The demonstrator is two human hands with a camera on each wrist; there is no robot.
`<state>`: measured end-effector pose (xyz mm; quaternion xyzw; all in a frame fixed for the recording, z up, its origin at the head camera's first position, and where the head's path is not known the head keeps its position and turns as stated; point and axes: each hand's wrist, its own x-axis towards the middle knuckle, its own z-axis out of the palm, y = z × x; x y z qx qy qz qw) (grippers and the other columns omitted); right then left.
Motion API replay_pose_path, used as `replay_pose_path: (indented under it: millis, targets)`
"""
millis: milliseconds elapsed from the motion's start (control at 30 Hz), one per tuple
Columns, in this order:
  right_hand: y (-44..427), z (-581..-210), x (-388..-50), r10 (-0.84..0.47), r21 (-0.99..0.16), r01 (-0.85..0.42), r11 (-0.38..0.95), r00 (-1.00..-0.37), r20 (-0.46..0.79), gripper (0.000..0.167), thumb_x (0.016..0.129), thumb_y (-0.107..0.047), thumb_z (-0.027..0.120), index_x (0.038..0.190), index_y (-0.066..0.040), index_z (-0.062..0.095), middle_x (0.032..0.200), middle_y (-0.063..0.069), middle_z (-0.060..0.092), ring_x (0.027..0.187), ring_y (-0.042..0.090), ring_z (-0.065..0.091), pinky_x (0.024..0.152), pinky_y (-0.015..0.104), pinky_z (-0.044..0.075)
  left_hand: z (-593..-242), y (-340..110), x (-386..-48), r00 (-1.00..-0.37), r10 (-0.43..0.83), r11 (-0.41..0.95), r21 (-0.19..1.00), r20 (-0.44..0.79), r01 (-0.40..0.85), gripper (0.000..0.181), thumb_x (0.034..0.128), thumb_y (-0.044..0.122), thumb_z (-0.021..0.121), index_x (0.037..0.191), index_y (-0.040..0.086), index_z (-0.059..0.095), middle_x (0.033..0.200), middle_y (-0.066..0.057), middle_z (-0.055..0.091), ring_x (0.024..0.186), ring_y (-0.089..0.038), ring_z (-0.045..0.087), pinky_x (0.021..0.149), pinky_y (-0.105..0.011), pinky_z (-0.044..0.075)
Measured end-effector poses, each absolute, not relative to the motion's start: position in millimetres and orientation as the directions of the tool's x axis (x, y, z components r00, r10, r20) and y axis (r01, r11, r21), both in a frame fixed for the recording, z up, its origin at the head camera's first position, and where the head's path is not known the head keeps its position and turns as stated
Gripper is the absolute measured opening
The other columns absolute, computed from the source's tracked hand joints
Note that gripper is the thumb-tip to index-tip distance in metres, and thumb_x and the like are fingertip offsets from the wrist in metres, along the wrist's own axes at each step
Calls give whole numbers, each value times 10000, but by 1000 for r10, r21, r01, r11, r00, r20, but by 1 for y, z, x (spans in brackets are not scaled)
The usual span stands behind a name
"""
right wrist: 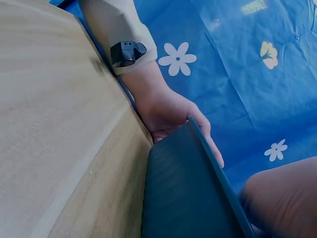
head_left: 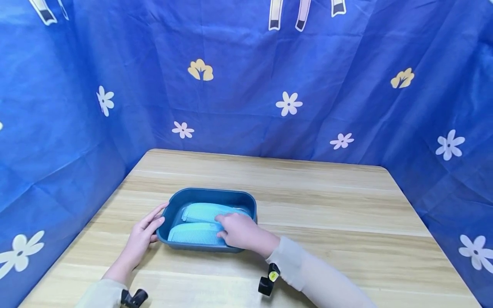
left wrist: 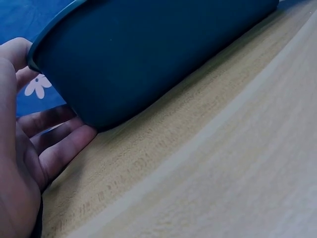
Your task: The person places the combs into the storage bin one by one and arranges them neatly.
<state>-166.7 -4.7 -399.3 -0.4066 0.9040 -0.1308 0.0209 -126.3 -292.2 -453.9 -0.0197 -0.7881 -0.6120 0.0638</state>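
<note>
A dark teal plastic basin [head_left: 213, 192] stands on the table. Light blue combs lie inside it: one comb [head_left: 204, 210] towards the back, another comb [head_left: 194, 234] along the front. My left hand [head_left: 140, 239] grips the basin's left end. In the left wrist view, the left hand [left wrist: 25, 144] has its upper fingers at the rim and its lower fingertips against the bottom edge. My right hand [head_left: 240, 231] reaches over the right front rim, thumb and index finger at the front comb's right part. Whether they pinch it is hidden.
The wooden table [head_left: 327, 214] stretches to the right of and behind the basin. A blue curtain [head_left: 242, 94] with flower prints encloses the back and both sides. A black wrist camera [head_left: 267, 280] sits on the right sleeve, and another wrist camera [head_left: 134, 298] on the left.
</note>
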Motion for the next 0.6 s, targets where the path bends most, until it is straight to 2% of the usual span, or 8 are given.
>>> replay_pose_path:
  millis: [133,267,433,600]
  targets:
    - [2,-395,-164,-751,-320,-728,606,-656,71,405,902,-285,621,1246,-75,574,999,-1,661,849,69,591,817,244,476,-454,-293,-128,-992,-43,247,963,121,107,460,989,253,466,1429,151,384,1170,66,524,932,-45,591,676,-267,537]
    - [11,-393,-161,-783,-370,-751,547,-616,92,378,920,-279,595,1245,-88,574,1116,5,642,943,74,596,841,248,470,-452,-294,-127,-991,-48,247,963,123,107,459,986,247,472,1426,145,390,1177,85,508,939,-32,588,680,-257,535]
    - [24,-394,-161,-798,-411,-776,479,-580,166,360,930,-277,579,1244,-101,578,1102,-12,647,995,65,590,842,235,469,-448,-293,-126,-988,-48,188,972,150,138,445,982,203,484,1405,85,411,1171,73,531,953,-39,600,699,-232,527]
    - [43,-394,-161,-759,-432,-775,461,-597,261,350,935,-270,573,1237,-95,589,1167,-11,619,1104,93,547,922,268,433,-441,-290,-124,-981,-54,128,976,184,176,442,978,164,489,1381,-1,411,1200,113,567,1022,-18,576,742,-187,502]
